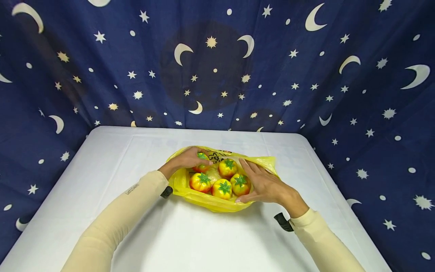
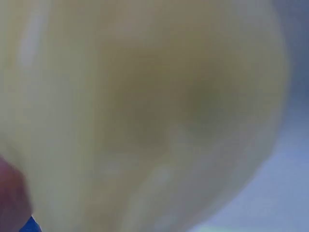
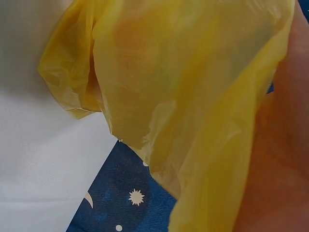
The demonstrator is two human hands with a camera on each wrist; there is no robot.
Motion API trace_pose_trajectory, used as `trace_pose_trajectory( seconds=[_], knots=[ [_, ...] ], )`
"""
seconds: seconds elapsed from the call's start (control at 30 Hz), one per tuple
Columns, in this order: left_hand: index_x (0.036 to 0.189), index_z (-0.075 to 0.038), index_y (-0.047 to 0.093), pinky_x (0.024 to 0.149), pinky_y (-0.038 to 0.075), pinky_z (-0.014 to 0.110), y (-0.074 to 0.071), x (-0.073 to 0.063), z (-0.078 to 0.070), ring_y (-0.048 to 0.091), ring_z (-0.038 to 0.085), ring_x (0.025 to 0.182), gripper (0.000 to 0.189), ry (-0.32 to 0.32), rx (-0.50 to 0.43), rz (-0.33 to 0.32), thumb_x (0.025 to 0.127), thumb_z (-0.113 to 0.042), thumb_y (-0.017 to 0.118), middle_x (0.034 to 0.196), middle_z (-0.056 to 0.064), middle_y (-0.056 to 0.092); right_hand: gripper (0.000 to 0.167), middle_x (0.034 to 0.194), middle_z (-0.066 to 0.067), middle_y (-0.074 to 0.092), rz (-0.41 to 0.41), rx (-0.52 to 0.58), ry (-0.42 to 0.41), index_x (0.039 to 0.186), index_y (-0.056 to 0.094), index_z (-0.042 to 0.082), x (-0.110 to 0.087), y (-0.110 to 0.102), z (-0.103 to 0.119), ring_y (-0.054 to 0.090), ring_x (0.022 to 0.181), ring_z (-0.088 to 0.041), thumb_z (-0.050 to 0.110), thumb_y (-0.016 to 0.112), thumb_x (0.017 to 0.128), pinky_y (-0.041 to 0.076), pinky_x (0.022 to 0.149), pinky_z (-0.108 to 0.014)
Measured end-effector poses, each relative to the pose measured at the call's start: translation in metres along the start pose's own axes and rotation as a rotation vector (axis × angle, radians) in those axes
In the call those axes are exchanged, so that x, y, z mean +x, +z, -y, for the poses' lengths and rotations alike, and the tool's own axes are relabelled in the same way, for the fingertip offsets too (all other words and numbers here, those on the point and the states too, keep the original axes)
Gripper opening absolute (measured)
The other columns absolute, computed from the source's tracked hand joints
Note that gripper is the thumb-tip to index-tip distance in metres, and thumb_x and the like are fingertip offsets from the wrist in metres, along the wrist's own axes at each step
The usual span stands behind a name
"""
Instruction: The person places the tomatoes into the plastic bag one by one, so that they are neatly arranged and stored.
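A yellow plastic bag (image 1: 210,206) lies spread on the table with its mouth wide. Inside are several yellow-red tomatoes (image 1: 221,189) with green star-shaped tops. At the back left, my left hand (image 1: 185,158) grips one tomato (image 1: 202,155), its green top showing between fingers and thumb. My right hand (image 1: 266,185) rests against the bag's right side, fingers extended along the rim and thumb spread toward the front, beside the right-hand tomato (image 1: 240,184). In the right wrist view, the bag's thin film (image 3: 159,96) hangs before the palm. The left wrist view is mostly blurred yellow film (image 2: 159,121).
The bag sits mid-table on a white tablecloth (image 1: 190,241). A dark blue curtain (image 1: 217,75) with moons and stars closes off the back and both sides. Black straps (image 1: 283,222) circle both wrists, near the cream sleeves (image 1: 323,238).
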State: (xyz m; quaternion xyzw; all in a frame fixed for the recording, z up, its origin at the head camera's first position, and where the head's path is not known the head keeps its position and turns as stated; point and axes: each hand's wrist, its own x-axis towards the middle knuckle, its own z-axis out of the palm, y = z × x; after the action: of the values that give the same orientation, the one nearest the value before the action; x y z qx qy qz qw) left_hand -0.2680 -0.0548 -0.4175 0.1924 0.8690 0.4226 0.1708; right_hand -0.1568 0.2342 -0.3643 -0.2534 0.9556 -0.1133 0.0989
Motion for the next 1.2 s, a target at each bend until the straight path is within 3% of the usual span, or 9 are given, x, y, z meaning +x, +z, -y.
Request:
trace_pose_trajectory(
  seconds=[0.27,0.57,1.2],
  knots=[
    [0.125,-0.003,0.068,0.108,0.042,0.045,0.005,0.003,0.007,0.053,0.030,0.126,0.049,0.020,-0.016,-0.017,0.089,-0.035,0.076,0.137,0.014,0.059,0.132,0.164,-0.019,0.021,-0.007,-0.003,-0.004,0.164,0.007,0.012,0.001,0.001,0.000,0.029,0.144,-0.049,0.080,0.071,0.070,0.026,0.112,-0.067],
    [0.126,-0.005,0.067,0.107,0.044,0.045,0.018,0.000,0.020,0.053,0.029,0.127,0.050,-0.023,-0.013,-0.021,0.090,-0.038,0.075,0.137,0.012,0.059,0.133,0.164,-0.019,0.020,0.016,0.017,-0.001,0.164,0.008,0.013,0.000,0.012,0.003,0.029,0.144,-0.047,0.082,0.070,0.068,0.027,0.112,-0.066],
    [0.128,-0.007,0.066,0.107,0.043,0.045,0.016,0.005,0.014,0.055,0.030,0.124,0.050,-0.045,0.076,-0.026,0.092,-0.042,0.071,0.135,0.013,0.060,0.132,0.164,-0.019,0.020,0.001,0.019,0.008,0.164,0.007,0.012,0.000,0.009,0.001,0.029,0.145,-0.047,0.081,0.070,0.070,0.030,0.111,-0.067]
  ],
)
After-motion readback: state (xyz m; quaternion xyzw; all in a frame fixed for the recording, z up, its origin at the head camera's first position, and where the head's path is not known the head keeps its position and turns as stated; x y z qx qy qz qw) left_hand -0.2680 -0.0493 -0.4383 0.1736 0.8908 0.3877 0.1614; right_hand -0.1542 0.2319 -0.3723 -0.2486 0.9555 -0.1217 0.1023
